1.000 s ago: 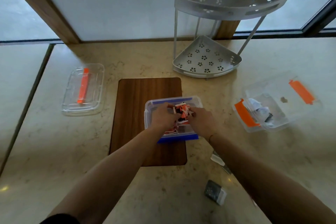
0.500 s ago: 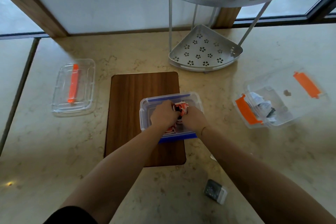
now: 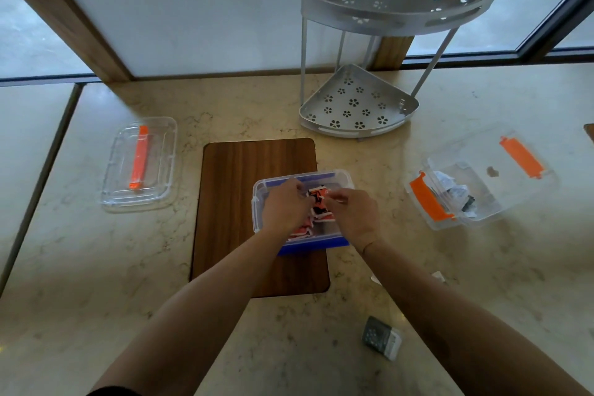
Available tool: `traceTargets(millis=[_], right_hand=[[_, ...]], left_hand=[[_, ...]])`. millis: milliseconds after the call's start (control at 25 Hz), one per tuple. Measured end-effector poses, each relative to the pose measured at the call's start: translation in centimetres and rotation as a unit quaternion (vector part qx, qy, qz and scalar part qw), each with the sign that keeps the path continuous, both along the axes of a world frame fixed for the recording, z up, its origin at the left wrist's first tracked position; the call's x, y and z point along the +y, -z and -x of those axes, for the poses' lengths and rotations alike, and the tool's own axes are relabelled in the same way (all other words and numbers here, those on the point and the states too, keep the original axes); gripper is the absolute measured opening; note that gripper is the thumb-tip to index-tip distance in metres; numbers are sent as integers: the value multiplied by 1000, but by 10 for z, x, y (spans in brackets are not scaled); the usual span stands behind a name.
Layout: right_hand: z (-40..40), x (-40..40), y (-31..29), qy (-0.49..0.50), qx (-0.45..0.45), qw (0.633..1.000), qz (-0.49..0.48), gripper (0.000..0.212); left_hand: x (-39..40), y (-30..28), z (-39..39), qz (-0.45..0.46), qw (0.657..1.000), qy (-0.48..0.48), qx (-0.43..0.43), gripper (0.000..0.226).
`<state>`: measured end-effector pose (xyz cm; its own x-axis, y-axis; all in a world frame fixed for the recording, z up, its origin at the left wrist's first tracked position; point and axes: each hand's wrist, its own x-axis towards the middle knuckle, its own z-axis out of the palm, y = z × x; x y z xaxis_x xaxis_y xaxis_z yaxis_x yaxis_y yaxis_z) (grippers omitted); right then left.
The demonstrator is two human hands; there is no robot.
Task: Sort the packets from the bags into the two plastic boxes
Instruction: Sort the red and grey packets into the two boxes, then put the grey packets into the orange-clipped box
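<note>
Both hands (image 3: 321, 206) in blue-clipped box (image 3: 334, 176) on orange packets (image 3: 316, 202); print unreadable.

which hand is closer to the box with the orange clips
Right. The right hand is in the blue box, on the side toward the orange-clip box; the left hand is farther left.

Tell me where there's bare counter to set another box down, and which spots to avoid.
Bare counter lies front left, between the clear lid and wooden board; another patch sits behind the board, left of the corner rack. Crowded: the blue-latched box, where both hands handle orange packets, and the right side around the orange-latched box and loose grey packet.
</note>
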<state>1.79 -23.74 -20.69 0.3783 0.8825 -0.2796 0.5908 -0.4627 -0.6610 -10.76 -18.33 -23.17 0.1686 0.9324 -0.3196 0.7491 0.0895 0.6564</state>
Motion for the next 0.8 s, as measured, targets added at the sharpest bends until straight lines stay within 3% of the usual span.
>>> traceTargets(millis=[320, 440, 520, 600, 680, 720, 800], right_hand=[[-37, -74, -25, 24, -22, 999, -39, 16], [-75, -109, -15, 54, -12, 998, -3, 33], [-99, -133, -6, 53, -34, 997, 42, 39], [-122, -159, -1, 24, -58, 996, 69, 15], [-142, -182, 5, -6, -71, 994, 80, 43], [-149, -192, 5, -13, -84, 992, 97, 42], [-170, -211, 13, -24, -118, 984, 130, 19]], left_hand=[[-59, -24, 2, -73, 989, 76, -102, 20], [-86, -24, -5, -80, 985, 100, -117, 20], [-104, -22, -12, -65, 986, 117, -101, 17], [-123, -13, -23, -19, 989, 135, -66, 16], [-142, -5, -36, 41, 985, 167, -17, 16], [-150, -1, -44, 70, 979, 190, 7, 16], [-168, 3, -60, 110, 968, 217, 54, 15]])
